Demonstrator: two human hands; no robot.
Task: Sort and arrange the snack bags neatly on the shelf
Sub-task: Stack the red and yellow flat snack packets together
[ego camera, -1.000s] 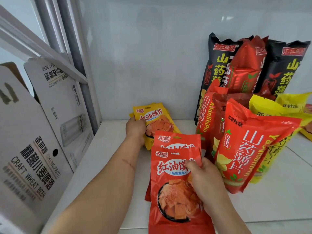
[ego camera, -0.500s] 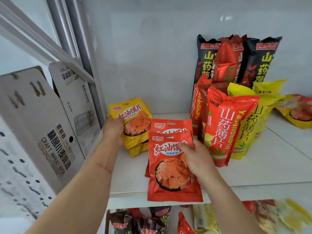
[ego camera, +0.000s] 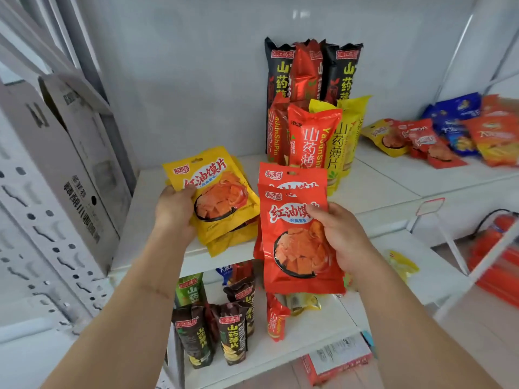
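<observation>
My left hand [ego camera: 175,211] grips a small stack of yellow snack bags [ego camera: 222,203], lifted at the left front of the white shelf [ego camera: 373,186]. In front of the shelf edge my right hand [ego camera: 341,237] holds two red snack bags [ego camera: 295,248], one behind the other. Tall black, red and yellow chip bags [ego camera: 311,108] stand upright against the back wall, to the right of both hands.
Cardboard beer boxes [ego camera: 81,175] lean at the left beyond the shelf upright. More flat red, yellow and blue bags [ego camera: 449,138] lie on the neighbouring shelf to the right. Dark chip bags [ego camera: 213,332] stand on the shelf below. A red fire extinguisher [ego camera: 494,242] sits far right.
Both hands have drawn back toward the shelf's front edge with their bags, which now overhang it. The view has tilted down and right, showing the lower shelf and the neighbouring shelf.
</observation>
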